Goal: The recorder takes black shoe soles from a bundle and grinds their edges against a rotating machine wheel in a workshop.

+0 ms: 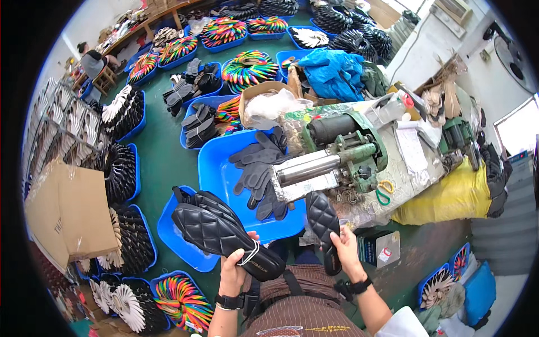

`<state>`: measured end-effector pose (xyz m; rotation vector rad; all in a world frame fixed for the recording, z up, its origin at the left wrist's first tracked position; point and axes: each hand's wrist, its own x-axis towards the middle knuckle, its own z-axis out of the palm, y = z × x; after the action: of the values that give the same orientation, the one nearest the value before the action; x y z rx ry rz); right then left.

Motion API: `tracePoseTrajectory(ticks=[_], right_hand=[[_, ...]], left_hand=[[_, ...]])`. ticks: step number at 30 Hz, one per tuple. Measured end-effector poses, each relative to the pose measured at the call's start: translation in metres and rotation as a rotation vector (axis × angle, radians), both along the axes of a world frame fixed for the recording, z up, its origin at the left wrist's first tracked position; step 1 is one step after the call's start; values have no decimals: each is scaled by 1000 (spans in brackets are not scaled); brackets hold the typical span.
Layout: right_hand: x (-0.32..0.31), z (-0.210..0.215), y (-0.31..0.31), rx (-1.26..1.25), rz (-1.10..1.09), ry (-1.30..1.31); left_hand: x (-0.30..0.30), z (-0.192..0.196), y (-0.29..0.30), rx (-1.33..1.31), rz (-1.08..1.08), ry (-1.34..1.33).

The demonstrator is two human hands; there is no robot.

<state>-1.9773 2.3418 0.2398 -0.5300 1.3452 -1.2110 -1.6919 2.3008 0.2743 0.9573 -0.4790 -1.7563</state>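
My left hand [232,275] grips a bundle of black quilted slipper uppers [209,220] with smooth insole ends, bound by a white tie near the thumb. In my right hand [349,254] is a single black quilted slipper upper [322,216], pinched near its lower, narrower end. Its tip is close to the front of a green machine [359,147] with shiny metal rollers [309,168]. Dark grey flat pieces [255,168] lie loosely in a blue tub [216,154] ahead of me. A smaller blue tub [178,238] is partly covered by the bundle.
Green-handled scissors [383,196] and loose threads lie on the workbench [407,180] at right. Blue bins of rainbow-coloured pieces [250,70] and black pieces [119,174] line the green floor. A cardboard box [76,208] stands at left. One person [92,63] sits far back.
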Motion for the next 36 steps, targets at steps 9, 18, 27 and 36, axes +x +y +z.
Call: tracePoseTrajectory(ticks=[9, 18, 27, 36], right_hand=[[16, 2, -95, -32, 49, 175], [40, 64, -49, -292, 589, 387], [-49, 18, 51, -154, 925, 600], [38, 73, -30, -234, 388, 662]], left_hand=[[-41, 7, 4, 22, -130, -35], [-67, -4, -4, 262, -154, 342], [-18, -7, -41, 222, 301, 384], [-84, 6, 5, -42, -238, -400]])
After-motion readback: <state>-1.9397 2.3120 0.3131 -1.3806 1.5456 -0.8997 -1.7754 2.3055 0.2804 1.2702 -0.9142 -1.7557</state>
